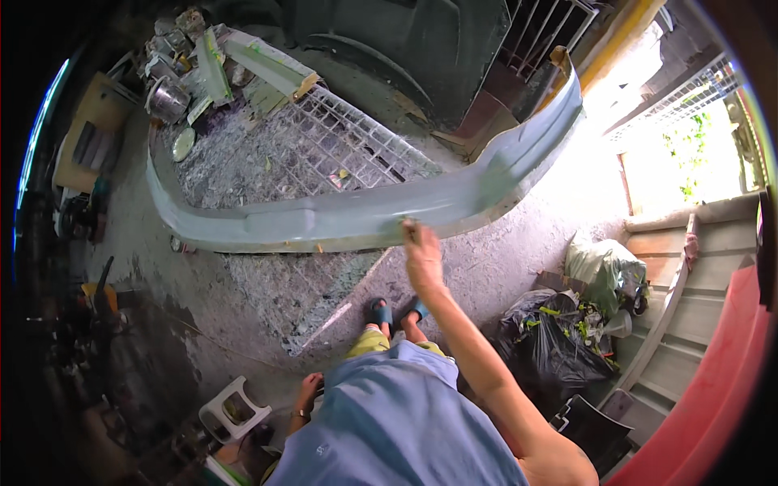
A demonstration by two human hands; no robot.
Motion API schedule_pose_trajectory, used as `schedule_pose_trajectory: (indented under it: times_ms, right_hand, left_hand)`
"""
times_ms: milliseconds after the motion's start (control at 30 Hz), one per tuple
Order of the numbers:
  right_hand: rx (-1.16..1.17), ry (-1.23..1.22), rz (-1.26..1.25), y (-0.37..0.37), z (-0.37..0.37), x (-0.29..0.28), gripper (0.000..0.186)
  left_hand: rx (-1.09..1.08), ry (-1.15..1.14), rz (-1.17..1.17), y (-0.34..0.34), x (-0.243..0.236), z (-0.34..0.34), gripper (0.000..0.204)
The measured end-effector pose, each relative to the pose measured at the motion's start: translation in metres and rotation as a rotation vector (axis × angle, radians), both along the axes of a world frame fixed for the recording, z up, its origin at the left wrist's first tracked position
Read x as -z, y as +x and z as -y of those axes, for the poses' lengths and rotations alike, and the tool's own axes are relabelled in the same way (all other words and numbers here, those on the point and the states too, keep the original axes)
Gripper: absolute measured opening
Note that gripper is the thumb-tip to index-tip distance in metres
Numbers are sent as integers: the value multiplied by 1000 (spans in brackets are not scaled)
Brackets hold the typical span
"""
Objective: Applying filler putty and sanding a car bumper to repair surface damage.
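Observation:
A long, curved grey vehicle bumper (356, 212) spans the view in front of me, resting over a dusty wire-grid surface. At its near edge, right of the middle, my right hand (424, 257) reaches out with bent fingers against the painted face. The fingers are closed together; a small dark brownish bit shows at their tips, too small to name. My left hand (308, 394) hangs low beside my blue shirt, away from the bumper. The shirt partly covers it, and its finger posture is unclear.
Cans, a metal pot (168, 100) and scrap pieces crowd the far left of the grid (356, 134). A white plastic stool (235, 411) stands near left. Black rubbish bags (559, 344) lie at right, beside a red panel (721, 373). Large dark panels (397, 49) stand behind.

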State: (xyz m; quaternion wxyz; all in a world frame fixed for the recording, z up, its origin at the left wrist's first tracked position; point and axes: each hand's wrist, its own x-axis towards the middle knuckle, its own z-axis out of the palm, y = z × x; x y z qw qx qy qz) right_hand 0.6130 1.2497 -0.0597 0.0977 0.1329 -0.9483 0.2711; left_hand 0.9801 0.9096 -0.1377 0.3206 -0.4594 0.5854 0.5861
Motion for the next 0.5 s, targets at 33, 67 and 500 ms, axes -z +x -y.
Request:
schedule_pose_trajectory:
  times_ms: [33,67,500]
  right_hand:
    - [-96,-45,94,-3,22,-5,62]
    - [-109,-177,122,-8,34,-15,47]
    - [338,-112,10,-10,-117,-51,56]
  left_hand:
    - [-13,4,4,2,3,-4,26]
    - [-33,2,6,0,5,-6,26]
    - [290,32,-39,-24,45,-4,26]
